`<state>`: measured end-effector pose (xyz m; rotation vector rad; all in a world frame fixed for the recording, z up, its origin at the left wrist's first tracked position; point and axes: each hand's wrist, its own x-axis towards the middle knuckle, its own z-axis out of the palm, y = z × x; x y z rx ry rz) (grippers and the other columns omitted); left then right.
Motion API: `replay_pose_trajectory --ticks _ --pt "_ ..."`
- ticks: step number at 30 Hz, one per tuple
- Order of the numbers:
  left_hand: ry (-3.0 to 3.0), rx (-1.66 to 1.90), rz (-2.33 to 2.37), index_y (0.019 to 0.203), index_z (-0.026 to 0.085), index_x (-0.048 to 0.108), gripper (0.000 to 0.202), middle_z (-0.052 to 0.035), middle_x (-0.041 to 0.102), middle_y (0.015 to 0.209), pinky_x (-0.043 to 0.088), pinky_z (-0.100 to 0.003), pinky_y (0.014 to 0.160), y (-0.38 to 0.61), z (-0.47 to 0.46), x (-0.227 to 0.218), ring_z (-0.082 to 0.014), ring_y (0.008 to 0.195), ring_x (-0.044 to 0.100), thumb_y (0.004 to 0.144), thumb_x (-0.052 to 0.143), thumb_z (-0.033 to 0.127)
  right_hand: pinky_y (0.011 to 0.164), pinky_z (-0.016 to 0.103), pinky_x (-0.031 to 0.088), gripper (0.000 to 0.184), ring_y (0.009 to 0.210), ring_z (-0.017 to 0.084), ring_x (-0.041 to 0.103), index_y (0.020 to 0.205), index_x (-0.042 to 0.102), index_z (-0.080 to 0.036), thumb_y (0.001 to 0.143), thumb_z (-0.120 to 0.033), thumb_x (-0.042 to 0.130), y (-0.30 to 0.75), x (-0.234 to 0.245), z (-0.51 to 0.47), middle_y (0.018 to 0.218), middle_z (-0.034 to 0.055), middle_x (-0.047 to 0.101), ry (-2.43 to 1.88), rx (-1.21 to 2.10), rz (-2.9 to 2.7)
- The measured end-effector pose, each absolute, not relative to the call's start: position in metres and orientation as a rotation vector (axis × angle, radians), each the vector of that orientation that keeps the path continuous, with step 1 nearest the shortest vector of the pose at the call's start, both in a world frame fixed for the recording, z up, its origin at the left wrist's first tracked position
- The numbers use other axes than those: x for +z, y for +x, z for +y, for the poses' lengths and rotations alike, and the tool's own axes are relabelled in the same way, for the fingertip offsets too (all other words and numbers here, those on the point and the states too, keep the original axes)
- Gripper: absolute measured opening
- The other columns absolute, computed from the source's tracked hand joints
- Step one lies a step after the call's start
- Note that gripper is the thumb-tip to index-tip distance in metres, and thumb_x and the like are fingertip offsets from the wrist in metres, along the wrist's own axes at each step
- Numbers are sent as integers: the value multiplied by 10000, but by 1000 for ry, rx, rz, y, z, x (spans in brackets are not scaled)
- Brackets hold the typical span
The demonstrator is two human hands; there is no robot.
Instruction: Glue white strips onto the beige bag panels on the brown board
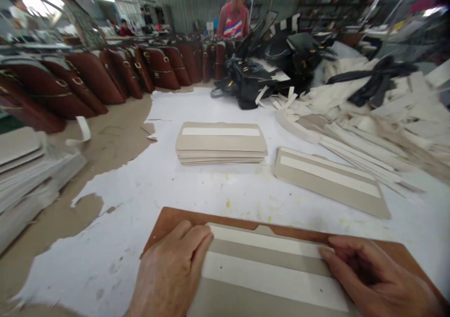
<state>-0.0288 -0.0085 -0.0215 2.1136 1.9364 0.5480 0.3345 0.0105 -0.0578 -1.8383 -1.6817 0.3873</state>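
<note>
A beige panel (267, 297) with a small tab on its top edge lies on a brown leather-like board (242, 220) in front of me. Two white strips run across it, the upper white strip (260, 238) along the top edge and the lower white strip (267, 270) below. My left hand (176, 265) is closed at the panel's upper left corner, fingertips beside the upper strip's end; the fingers' undersides are hidden. With thumb and forefinger, my right hand (372, 270) pinches the upper strip's right end at the panel's edge.
Farther back lie a stack of beige panels (221, 143) and a single beige panel (326, 179), each topped with a white strip. Brown bags (158, 66) line the left rear. Black bags (249, 78) and offcuts (379, 115) pile up right. A person (234, 17) stands behind the table.
</note>
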Motion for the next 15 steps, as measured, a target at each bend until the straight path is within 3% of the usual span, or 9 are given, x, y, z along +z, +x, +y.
replay_pose_trajectory --ticks 4,11,15 --pt "2121 526 1918 1047 346 743 267 44 724 936 540 -291 742 -36 -8 -27 -173 823 728 1085 481 374 494 246 559 418 559 174 681 930 753 -279 848 -685 698 332 -50 14 701 -24 711 -1889 484 -1722" --pt "2204 571 1919 1047 334 759 270 29 763 981 557 -294 730 -43 -9 -33 -186 831 750 1062 499 405 572 286 506 298 598 171 641 915 709 -279 921 -570 646 305 -32 9 704 -33 669 -1881 445 -1669" --pt "2199 581 1938 1033 325 756 315 17 764 972 550 -307 723 -42 -9 -33 -200 833 746 1065 466 444 586 301 461 262 580 168 579 810 657 -281 950 -500 627 298 -25 9 658 -40 614 -1878 472 -1722"
